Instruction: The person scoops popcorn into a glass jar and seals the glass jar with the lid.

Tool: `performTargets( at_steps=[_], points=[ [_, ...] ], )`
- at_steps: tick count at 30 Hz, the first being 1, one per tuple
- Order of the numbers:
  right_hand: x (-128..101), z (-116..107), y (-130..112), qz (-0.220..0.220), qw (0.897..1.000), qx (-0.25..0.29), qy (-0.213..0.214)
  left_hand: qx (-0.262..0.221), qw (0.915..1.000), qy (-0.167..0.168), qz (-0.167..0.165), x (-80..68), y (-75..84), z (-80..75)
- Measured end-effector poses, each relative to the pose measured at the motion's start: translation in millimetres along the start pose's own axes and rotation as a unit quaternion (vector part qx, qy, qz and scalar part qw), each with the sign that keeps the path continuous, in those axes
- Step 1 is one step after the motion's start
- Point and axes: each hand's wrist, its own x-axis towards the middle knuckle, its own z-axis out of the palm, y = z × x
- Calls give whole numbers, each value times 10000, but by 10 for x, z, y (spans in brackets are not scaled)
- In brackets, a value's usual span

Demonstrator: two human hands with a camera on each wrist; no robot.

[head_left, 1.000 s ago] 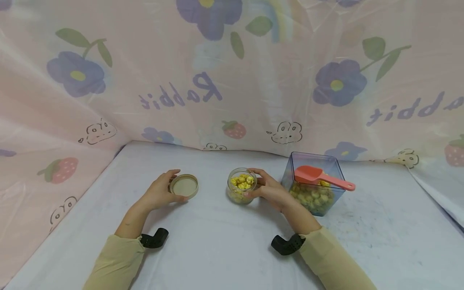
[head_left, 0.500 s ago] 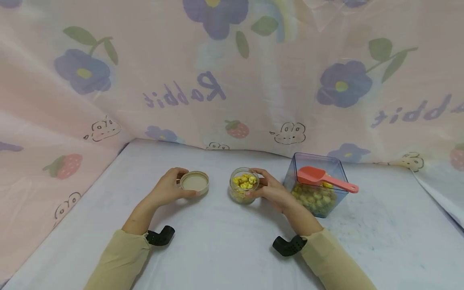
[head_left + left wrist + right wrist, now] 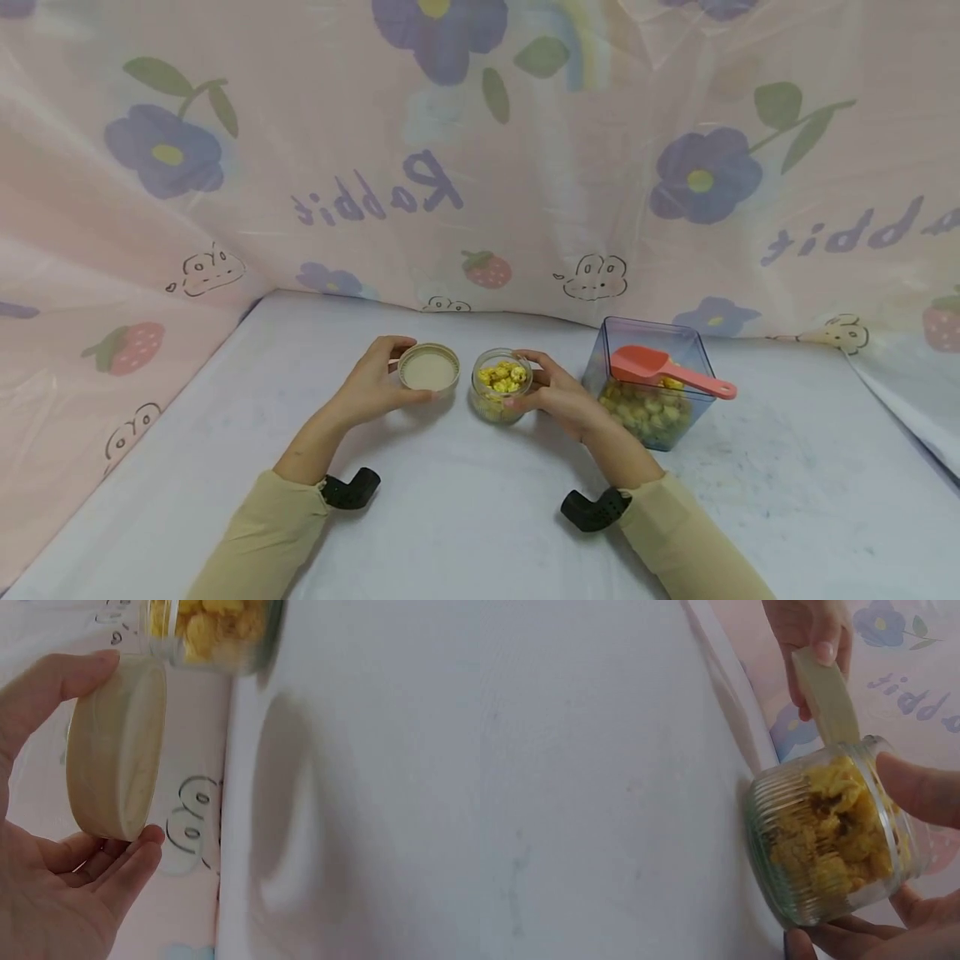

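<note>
Holding the lid [image 3: 428, 369] in your left hand [image 3: 372, 386], you have it just left of the jar [image 3: 501, 385] and about level with the jar's open mouth, near but apart from it. Your thumb and fingers pinch the lid by its edge; the left wrist view shows its flat face unobstructed, with your thumb [image 3: 52, 679] on one side of the rim.

Your right hand [image 3: 558, 393] curls round the jar from the right, fingertips on the rim, and holds it upright on the desk [image 3: 450, 517]. The jar is filled with yellow pieces nearly to the top.

So the jar's mouth lies to the right of your lid hand, and only a short gap separates them. The lid's face looks roughly level in the head view.

Further right stands a clear square container [image 3: 648, 379] with an orange scoop [image 3: 660, 367] resting across it, well clear of the lid.
</note>
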Motion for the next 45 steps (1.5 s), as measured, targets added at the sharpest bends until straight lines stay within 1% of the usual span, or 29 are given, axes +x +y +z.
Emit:
performTargets(
  at_steps=[4,9,17,21,25,29,33,40,45],
  points=[
    [-3,7,-1,1,10000,-52,49,19,9999,-72,132,18,66,46],
    [-6,14,-5,-28,10000,-63,30,56,9998,-64,157,22,125,60],
    [-13,18,-8,-52,10000,-38,31,162,9997,-141,149,38,174,72],
    [-11,16,-9,-39,10000,9,37,145,9994,-126,271,40,179,76],
    [-11,16,-8,-34,10000,59,26,-47,9991,-13,432,42,170,91],
    [-11,17,-6,-48,10000,59,17,-351,9977,108,566,54,150,116],
    [-9,17,1,-88,9999,48,35,-651,9954,152,690,71,134,139],
    [-3,26,6,-126,9999,31,58,-1055,9910,-2,826,98,103,167],
    [4,28,11,-138,9999,51,59,-1518,9841,-268,881,123,77,178]
  ],
)
